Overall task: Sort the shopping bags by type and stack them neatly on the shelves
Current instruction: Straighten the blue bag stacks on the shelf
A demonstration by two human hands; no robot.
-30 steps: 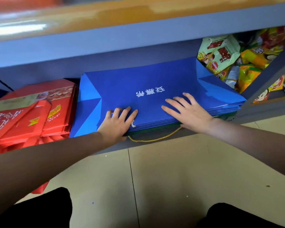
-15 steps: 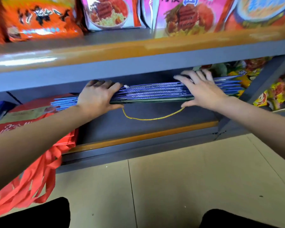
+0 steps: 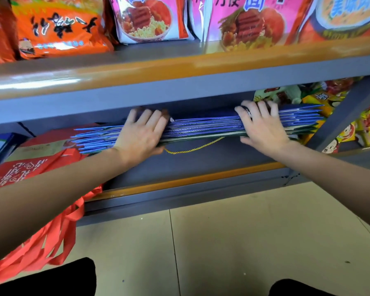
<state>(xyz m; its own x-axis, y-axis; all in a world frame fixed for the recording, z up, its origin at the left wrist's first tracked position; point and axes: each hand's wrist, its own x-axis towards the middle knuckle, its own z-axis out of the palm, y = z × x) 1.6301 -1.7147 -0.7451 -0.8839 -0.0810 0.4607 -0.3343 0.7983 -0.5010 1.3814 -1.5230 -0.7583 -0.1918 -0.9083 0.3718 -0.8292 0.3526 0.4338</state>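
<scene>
Item: stack of flat blue shopping bags [image 3: 201, 127] — lifted above the lower shelf [image 3: 201, 178], under the upper shelf [image 3: 179, 67], at 12 o'clock from me. My left hand [image 3: 141, 137] and right hand [image 3: 263, 129] clamp its front edge, fingers spread on top, thumbs beneath. Red bags [image 3: 30, 165] at 9 o'clock; yellow cord handle [image 3: 192, 148] dangles below — snack packets [image 3: 346, 116] at 3 o'clock.

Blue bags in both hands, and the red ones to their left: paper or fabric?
Blue bags: probably stiff coated paper; thin, crisp, flat edges, with a yellow cord handle hanging below. Red bags: likely soft fabric; limp ribbon-like red straps droop to the floor.
</scene>
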